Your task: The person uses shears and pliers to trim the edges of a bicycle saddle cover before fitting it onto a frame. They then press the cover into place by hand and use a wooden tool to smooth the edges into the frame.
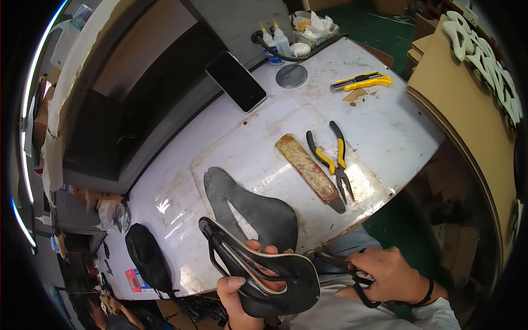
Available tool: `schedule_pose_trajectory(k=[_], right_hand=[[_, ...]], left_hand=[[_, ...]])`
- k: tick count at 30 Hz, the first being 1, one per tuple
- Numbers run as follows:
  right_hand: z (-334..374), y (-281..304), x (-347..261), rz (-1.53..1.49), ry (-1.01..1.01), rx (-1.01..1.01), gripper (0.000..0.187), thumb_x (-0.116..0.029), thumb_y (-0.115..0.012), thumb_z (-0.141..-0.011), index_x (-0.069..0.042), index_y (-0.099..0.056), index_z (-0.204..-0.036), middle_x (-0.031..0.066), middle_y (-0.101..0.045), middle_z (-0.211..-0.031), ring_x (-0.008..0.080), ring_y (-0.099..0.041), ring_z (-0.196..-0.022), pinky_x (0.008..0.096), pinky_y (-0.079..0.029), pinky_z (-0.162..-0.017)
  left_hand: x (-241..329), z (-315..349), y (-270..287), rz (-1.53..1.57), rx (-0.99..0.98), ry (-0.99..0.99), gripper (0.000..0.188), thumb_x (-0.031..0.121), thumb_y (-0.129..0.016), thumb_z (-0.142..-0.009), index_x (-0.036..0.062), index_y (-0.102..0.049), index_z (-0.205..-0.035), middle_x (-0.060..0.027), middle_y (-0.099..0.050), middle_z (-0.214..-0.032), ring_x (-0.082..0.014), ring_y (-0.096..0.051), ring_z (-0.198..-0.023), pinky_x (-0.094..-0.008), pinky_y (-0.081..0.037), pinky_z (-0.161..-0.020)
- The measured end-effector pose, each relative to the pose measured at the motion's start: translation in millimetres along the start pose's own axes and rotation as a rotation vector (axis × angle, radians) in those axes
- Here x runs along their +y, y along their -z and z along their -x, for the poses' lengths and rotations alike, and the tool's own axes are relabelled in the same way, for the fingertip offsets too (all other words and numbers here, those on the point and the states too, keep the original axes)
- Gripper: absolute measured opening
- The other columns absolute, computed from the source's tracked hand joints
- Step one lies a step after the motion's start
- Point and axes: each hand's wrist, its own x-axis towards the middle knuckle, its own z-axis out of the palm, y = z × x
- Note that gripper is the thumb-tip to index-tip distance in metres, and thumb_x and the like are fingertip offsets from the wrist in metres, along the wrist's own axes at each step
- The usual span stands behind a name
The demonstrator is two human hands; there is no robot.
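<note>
My left hand [235, 301] grips a black bicycle saddle [300, 279] at the table's near edge. Its rails and long central slot show, and fingertips come through behind the slot. To the saddle's right, my right hand [388, 270] is closed round black-handled scissors [363, 294]. Their blades point left toward the saddle; whether they touch it I cannot tell. On the table just beyond the saddle lies a flat black saddle-shaped cover piece [267, 212] with a slit. Farther right lie a tape-wrapped blade tool [309, 171] and yellow-and-black pliers [342, 157].
A phone [236, 82], a round grey lid [291, 76] and a yellow utility knife [363, 82] lie farther back, near glue bottles [279, 43]. A black pouch [146, 257] rests at left. White saddle shells [481, 58] line cardboard at right. Another person's arm [124, 311] shows lower left.
</note>
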Motion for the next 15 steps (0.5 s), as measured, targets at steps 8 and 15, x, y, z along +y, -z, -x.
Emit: schedule_pose_trajectory(k=[8, 15], right_hand=[[-3, -4, -2, -0.004, 0.107, -0.023, 0.057, -0.049, -0.094, -0.075, -0.002, -0.072, -0.101, 0.0037, -0.06, -0.066, 0.0195, -0.061, -0.052, 0.0301, -0.049, -0.049], [-4, 0, -5, -0.033, 0.129, -0.058, 0.054, -0.047, -0.094, -0.077, -0.003, -0.072, -0.098, 0.0028, -0.062, -0.064, 0.0202, -0.062, -0.049, 0.0303, -0.05, -0.047]], left_hand=[[-5, 1, 6, 0.194, -0.039, 0.162, 0.075, 0.036, -0.064, -0.08, 0.0027, -0.048, -0.145, -0.025, -0.064, -0.134, -0.0507, -0.055, -0.132, -0.0629, -0.049, -0.111], [-2, -1, 22, 0.332, -0.151, 0.198, 0.076, 0.029, -0.065, -0.078, 0.0026, -0.047, -0.147, -0.027, -0.062, -0.136, -0.0573, -0.051, -0.138, -0.0694, -0.05, -0.11]])
